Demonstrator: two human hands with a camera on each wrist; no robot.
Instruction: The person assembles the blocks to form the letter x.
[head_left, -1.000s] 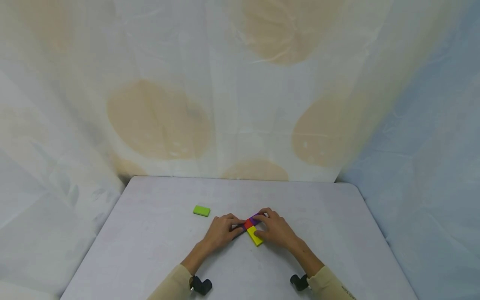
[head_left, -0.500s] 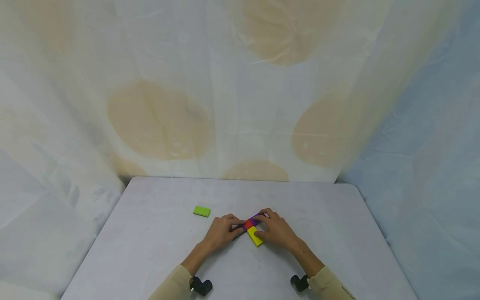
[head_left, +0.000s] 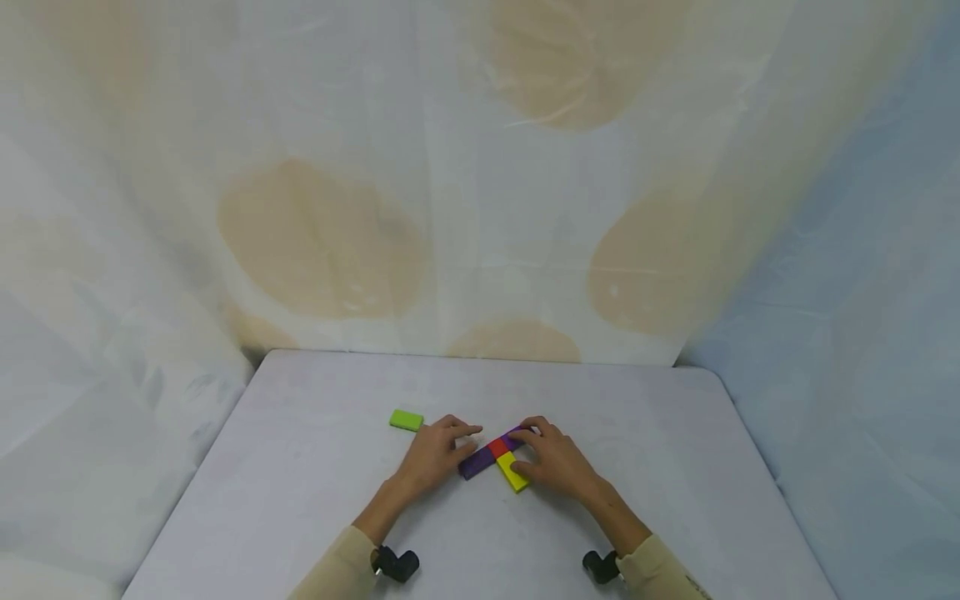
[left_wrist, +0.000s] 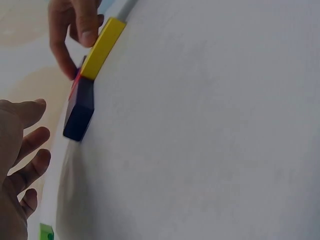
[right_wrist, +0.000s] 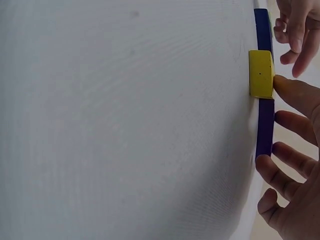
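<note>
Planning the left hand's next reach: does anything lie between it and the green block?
Nothing visible does. The left hand hovers open beside the purple block, and only bare table separates its fingertips from the green block just beyond them.
</note>
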